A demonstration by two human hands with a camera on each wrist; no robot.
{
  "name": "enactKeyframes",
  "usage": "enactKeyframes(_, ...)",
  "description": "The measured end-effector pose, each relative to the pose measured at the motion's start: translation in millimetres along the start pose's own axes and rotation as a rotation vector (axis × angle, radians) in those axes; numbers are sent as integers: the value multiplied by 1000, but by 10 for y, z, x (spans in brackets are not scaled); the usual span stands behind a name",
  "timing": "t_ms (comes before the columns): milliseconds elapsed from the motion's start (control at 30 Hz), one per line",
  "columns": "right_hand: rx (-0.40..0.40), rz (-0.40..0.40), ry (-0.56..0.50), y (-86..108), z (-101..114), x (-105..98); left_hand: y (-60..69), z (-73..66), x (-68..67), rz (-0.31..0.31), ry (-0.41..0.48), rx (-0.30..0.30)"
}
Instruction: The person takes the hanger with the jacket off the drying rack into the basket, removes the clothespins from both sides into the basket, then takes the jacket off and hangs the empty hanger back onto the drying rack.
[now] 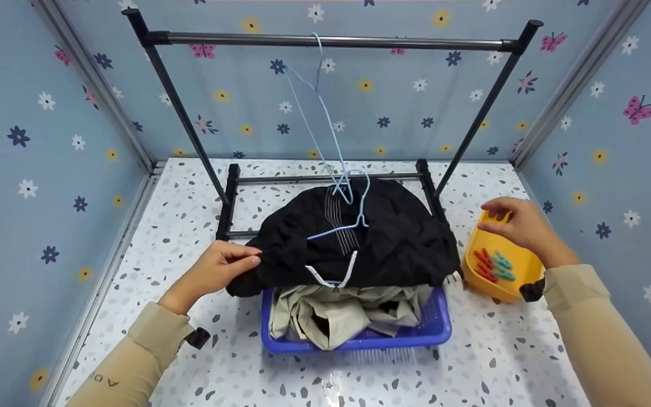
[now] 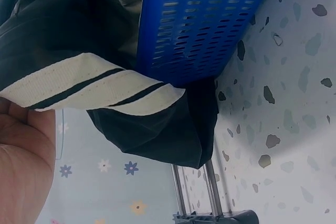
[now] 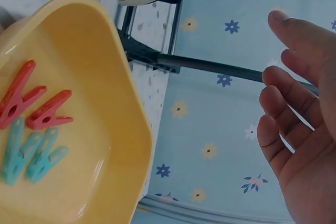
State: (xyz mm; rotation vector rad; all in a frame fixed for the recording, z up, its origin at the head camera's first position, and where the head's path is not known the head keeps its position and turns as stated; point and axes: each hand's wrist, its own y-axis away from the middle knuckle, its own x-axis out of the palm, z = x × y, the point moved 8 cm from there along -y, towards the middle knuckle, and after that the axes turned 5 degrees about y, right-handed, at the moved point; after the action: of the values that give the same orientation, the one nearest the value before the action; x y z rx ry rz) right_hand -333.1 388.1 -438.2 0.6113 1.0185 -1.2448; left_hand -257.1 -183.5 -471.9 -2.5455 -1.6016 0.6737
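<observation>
A black jacket (image 1: pixel 410 237) with a white-edged collar zip lies spread over the blue basket (image 1: pixel 359 343). A light-blue wire hanger (image 1: pixel 332 230) pokes out at its neck. At the jacket's left side, my left hand (image 1: pixel 212 271) pinches the black cloth between thumb and fingers. White bands with dark stripes (image 2: pixel 105 85) run along the cloth by that hand in the left wrist view. My right hand (image 1: pixel 520 226) hovers over the yellow tub (image 3: pixel 113 145), fingers loosely bent and holding nothing. Red clothespins (image 3: pixel 50 111) and turquoise clothespins (image 3: pixel 44 156) lie in the tub.
A black clothes rack (image 1: pixel 337 40) stands behind the basket, its posts rising on both sides. Another light-blue hanger (image 1: pixel 331 124) hangs from its bar. Beige clothing (image 1: pixel 339 322) fills the basket. Flowered walls (image 1: pixel 20 186) enclose the speckled table (image 1: pixel 229 367).
</observation>
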Motion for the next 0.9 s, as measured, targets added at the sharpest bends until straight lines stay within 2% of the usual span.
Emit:
enactKeyframes(200,-76,-57,-28,-30,171,-4,-7,-19,10,8,7,3)
enactKeyframes(333,-97,-72,-58,-54,271,15,-14,-23,7,11,-3,7)
enactKeyframes(667,-141,-79,-93,-147,529,52,0,-9,17,8,8,-7)
enactKeyframes(900,-164,-45,-108,-222,730,118,4,0,20,5,4,-25)
